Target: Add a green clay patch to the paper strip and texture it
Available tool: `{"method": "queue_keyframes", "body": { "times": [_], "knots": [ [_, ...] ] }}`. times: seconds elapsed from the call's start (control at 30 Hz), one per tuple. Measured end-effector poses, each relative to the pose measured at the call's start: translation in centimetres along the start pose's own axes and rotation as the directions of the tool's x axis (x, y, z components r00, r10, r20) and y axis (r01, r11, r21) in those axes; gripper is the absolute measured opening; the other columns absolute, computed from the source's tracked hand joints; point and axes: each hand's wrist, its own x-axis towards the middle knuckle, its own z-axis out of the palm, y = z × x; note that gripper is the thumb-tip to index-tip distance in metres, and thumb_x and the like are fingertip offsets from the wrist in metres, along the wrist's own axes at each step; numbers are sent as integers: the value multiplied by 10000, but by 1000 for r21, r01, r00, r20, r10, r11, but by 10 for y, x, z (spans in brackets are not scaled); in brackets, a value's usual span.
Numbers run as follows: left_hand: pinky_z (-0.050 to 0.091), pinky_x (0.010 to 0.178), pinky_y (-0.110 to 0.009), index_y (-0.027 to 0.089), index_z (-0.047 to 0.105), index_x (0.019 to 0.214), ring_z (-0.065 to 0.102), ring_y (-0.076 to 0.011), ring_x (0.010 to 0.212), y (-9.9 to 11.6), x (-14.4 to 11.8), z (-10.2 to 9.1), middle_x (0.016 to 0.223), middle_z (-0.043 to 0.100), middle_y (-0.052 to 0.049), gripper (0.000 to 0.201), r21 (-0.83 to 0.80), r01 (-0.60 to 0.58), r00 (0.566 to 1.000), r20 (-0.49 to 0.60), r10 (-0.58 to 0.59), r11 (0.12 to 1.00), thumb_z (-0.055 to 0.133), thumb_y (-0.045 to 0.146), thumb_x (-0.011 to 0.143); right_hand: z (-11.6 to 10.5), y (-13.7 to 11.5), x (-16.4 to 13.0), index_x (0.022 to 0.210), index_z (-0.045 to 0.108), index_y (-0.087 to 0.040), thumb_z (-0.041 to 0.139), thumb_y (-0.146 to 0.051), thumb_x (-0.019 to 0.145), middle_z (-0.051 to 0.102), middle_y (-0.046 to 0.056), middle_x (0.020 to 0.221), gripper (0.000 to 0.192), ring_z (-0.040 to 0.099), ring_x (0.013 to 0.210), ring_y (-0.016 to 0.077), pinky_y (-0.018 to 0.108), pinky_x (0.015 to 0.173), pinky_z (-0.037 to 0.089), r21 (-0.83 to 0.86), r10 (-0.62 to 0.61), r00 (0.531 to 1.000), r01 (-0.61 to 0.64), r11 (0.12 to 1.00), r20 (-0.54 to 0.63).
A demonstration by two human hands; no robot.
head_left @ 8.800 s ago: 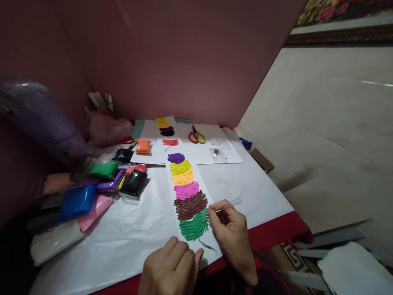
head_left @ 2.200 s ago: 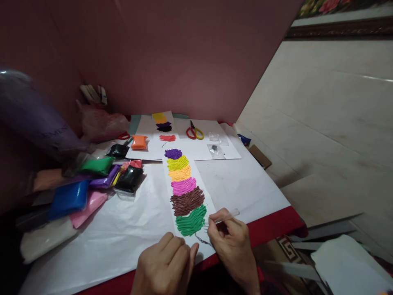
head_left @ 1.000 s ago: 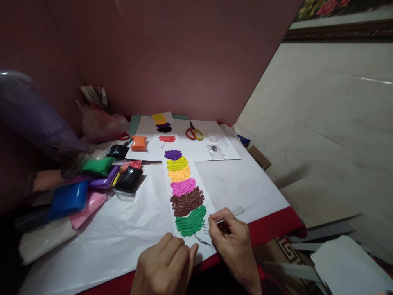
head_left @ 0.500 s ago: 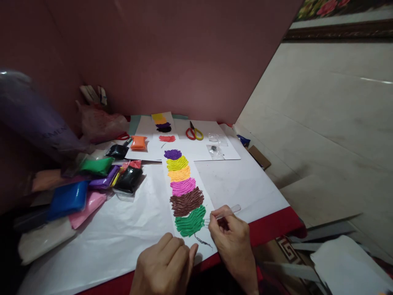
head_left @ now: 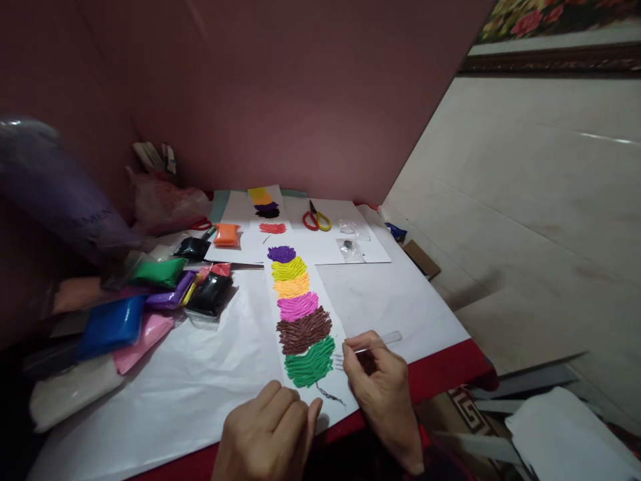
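The right hand [head_left: 381,387] pinches a clear plastic fork [head_left: 368,346] between thumb and fingertips, near the front edge of the worktop [head_left: 400,300]. The fork's tines lie just beside the right edge of the green clay patch [head_left: 309,362]; whether they touch it cannot be told. The left hand [head_left: 268,434] is loosely curled, its fingers bent under, and rests on the near end of the long white paper strip [head_left: 336,321], pressing it to the worktop right at the front edge.

The strip runs from the front edge toward the middle of the worktop and bears a row of ridged clay patches: green nearest, then the brown patch [head_left: 304,331], pink, orange, yellow and purple farthest. A thin dark scribble [head_left: 330,395] sits on the strip below the green patch, between the two hands.

Along the left edge lies a heap of wrapped clay packets [head_left: 150,300] in blue, pink, green, purple and black. Toward the back edge are white sheets with more clay smears, an orange clay packet [head_left: 226,234] and red-and-yellow scissors [head_left: 316,219].
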Motion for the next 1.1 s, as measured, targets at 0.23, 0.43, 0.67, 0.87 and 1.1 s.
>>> {"method": "queue_keyframes", "body": {
  "times": [0.23,0.43,0.67,0.87,1.1],
  "knots": [
    [362,483,-252,161,547,656,470,-121,533,0,-3,0,565,546,-5,246,-3,6,1000,11,-6,1000,582,-9,830,2,1,3,756,600,-168,543,-220,869,529,-33,572,136,489,468,102,196,454,408,-25,44,999,-44,999,23],
    [356,470,-244,156,555,642,464,-119,518,-1,-1,1,547,544,-5,256,-14,-5,1000,-24,5,1000,572,-15,832,2,2,2,769,597,-167,541,-232,877,526,-35,579,137,493,477,101,196,471,416,-15,47,999,-47,999,23],
    [344,465,-253,149,562,640,458,-127,524,-1,3,1,550,542,-14,247,-19,-4,1000,-2,4,1000,581,-24,815,3,3,2,764,606,-170,542,-243,881,540,-31,592,152,492,477,98,193,460,403,9,78,995,-79,997,63],
    [357,464,-248,151,565,638,464,-126,521,-2,1,0,551,548,-15,248,-35,5,1000,-4,-5,999,578,-17,821,1,2,4,765,610,-168,554,-257,869,550,-28,581,147,512,487,108,199,470,422,33,114,993,-115,993,43],
    [362,459,-243,152,573,656,472,-123,513,-2,1,1,548,548,-11,238,-29,1,1000,-2,-1,1000,569,-5,834,4,6,12,814,615,-172,558,-284,881,583,-15,653,143,555,550,117,212,529,456,105,150,986,-157,982,79]
  ]
}}
